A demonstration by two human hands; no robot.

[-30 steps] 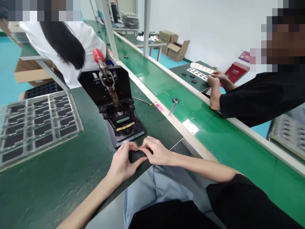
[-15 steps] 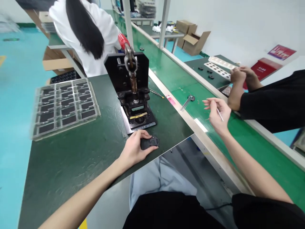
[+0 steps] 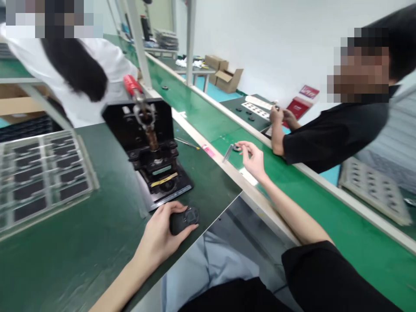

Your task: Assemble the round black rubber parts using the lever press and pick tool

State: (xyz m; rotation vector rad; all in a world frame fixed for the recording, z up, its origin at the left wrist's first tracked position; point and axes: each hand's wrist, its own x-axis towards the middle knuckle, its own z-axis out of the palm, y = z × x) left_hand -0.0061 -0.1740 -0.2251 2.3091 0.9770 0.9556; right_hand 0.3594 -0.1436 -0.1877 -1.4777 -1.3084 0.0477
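My left hand [image 3: 165, 229] grips a small black part with a round end [image 3: 189, 216] between thumb and fingers, low over the green table near its front edge. Just behind it stands a black press [image 3: 154, 164] with a red handle [image 3: 131, 84]. My right hand [image 3: 252, 159] is over the green conveyor, its fingertips pinched at a dark round part [image 3: 237, 147] beside a clear strip [image 3: 228, 152]. Whether the fingertips touch that part cannot be made out, and the thin tool seen earlier is not visible.
A clear tray of black parts [image 3: 48, 173] lies at the left of the table [image 3: 107, 255]. A thin tool [image 3: 186, 143] lies behind the press. The conveyor's pale rail [image 3: 266, 199] runs diagonally. One person in white is at upper left, another in black across the conveyor.
The view has swung right. My right hand has moved to the dark round part on the conveyor and its fingers have closed together. My left hand keeps its hold on the black part.
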